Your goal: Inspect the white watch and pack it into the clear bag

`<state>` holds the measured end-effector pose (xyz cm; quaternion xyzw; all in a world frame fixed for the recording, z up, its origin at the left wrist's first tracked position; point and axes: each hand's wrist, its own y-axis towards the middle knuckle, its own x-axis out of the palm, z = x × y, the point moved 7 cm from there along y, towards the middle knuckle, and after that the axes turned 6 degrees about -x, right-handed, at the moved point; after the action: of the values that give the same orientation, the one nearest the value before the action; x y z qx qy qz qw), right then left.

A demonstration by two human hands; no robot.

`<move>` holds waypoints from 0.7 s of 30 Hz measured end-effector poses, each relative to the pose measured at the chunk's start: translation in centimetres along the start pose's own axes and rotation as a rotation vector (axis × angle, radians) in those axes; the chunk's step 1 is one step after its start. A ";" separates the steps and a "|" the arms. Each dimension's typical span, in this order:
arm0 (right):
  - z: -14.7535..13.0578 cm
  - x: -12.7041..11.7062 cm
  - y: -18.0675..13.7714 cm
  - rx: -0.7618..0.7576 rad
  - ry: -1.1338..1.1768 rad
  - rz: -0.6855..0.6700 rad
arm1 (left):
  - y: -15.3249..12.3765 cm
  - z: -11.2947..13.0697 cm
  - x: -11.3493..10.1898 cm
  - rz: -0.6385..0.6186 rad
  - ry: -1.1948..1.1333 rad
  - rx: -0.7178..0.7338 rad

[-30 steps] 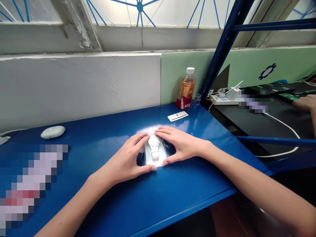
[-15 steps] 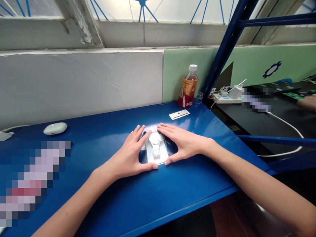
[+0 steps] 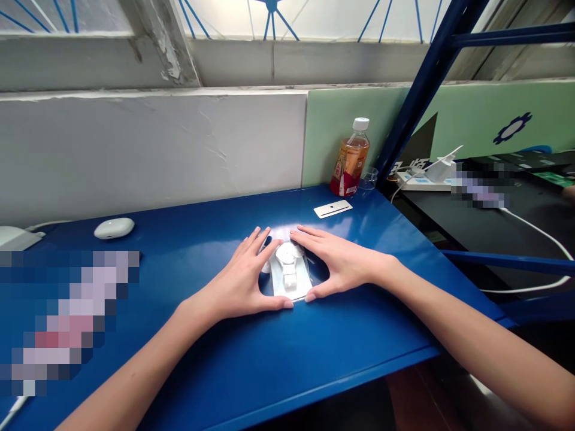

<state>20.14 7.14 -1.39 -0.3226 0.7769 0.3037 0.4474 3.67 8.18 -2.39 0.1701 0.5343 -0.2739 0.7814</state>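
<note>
A white item (image 3: 290, 278) with a round top and a strap-like lower part, resembling a wristwatch, lies on a pale, shiny flat packet (image 3: 304, 286) on the blue table (image 3: 251, 365). To the left of it is my left hand (image 3: 242, 278), fingers spread and thumb stretched along the packet's near edge. My right hand (image 3: 339, 260) curves around the right side, its fingertips over the packet's far part and its thumb by the near right corner. Both hands are open and frame the item without gripping it. Fingers hide parts of the packet's sides.
Behind stand a drink bottle (image 3: 351, 158) and a small clear cup (image 3: 369, 178), with a white card (image 3: 333, 209) in front. At left are a white earbud case (image 3: 114, 228) and a pixelated object (image 3: 85, 305). Beyond the blue frame (image 3: 422, 90) sits a power strip (image 3: 424, 181).
The whole scene has shifted slightly right in view as the camera turned left. Both hands keep nearly the same pose around the white item. Less of another person's hand shows at the right edge.
</note>
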 end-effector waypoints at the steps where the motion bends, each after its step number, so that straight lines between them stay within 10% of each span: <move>1: 0.0 0.0 0.0 -0.005 0.009 0.005 | 0.0 0.0 0.0 0.001 -0.004 0.003; 21: -0.3 -0.1 0.1 -0.005 -0.019 -0.003 | 0.0 0.4 -0.3 -0.024 -0.026 0.001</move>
<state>19.97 6.98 -1.18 -0.3222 0.7711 0.3082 0.4545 3.92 8.02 -1.99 0.1605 0.5261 -0.2858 0.7847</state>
